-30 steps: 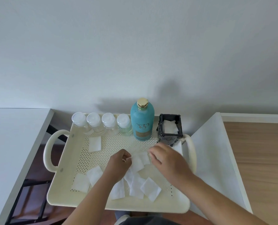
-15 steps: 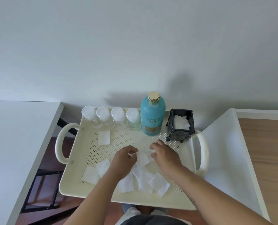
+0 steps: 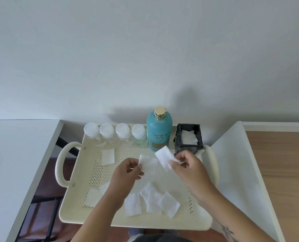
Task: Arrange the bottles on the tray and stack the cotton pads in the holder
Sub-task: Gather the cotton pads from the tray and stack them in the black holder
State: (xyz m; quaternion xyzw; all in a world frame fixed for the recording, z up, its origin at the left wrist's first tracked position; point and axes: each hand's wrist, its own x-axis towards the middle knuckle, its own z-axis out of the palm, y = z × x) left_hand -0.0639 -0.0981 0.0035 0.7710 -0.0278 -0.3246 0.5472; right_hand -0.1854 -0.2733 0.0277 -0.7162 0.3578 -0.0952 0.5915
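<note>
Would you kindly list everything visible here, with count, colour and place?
tray: one, cream, perforated, centre
small bottles: four, clear with white caps, tray's far edge
tall bottle: one, teal with gold cap, right of them
holder: one, black, far-right corner, pads inside
loose cotton pads: about seven, white, on tray floor
left table: one, white
right table: one, wood
left hand: grip on one pad
right hand: grip on one pad
</note>
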